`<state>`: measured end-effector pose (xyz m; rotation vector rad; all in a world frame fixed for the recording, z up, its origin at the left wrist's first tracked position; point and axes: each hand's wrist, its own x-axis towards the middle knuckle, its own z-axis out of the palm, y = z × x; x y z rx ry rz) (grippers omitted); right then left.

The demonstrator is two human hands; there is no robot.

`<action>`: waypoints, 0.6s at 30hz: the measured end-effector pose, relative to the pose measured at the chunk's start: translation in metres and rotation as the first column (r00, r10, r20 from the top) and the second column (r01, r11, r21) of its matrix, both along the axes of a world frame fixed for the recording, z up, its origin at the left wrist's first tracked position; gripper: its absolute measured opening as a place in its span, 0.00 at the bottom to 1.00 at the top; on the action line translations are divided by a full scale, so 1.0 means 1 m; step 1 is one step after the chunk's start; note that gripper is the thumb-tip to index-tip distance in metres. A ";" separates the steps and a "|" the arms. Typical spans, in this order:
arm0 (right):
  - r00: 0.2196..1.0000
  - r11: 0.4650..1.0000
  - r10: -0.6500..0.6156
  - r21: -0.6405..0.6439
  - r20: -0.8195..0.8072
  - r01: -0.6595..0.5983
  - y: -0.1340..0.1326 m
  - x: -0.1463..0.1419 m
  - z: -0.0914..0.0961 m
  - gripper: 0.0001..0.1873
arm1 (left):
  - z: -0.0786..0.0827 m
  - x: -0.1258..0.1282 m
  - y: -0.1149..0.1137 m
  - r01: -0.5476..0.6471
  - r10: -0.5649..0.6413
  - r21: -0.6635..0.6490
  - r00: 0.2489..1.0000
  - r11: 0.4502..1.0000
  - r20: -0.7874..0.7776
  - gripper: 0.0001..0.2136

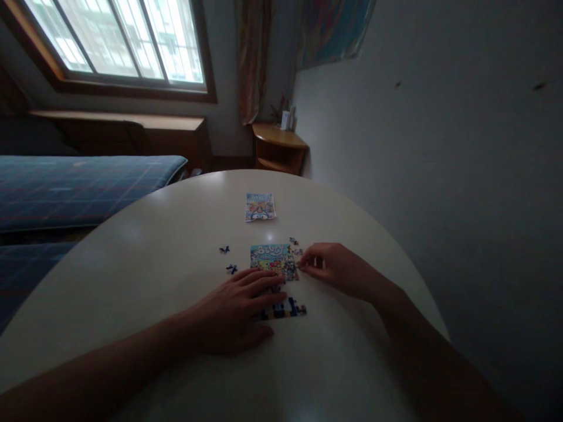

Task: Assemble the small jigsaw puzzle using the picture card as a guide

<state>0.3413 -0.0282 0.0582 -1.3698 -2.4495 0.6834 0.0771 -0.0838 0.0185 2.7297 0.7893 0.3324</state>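
Note:
A small colourful jigsaw puzzle, partly put together, lies on a round white table. My left hand rests flat on its lower left part, fingers stretched out and spread. My right hand sits at the puzzle's right edge with fingers curled in a pinch, apparently on a small puzzle piece that I cannot make out clearly. Two loose dark pieces lie left of the puzzle, and a few more pieces lie at its upper right.
A printed picture card lies farther back on the table. Behind the table stand a blue bed, a wooden corner shelf and a window. A grey wall is on the right.

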 end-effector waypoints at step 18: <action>0.987 0.988 -0.156 -0.005 0.024 0.156 0.001 -0.014 -0.009 0.08 | -0.002 -0.001 0.000 0.000 -0.001 0.020 1.000 1.000 0.025 0.28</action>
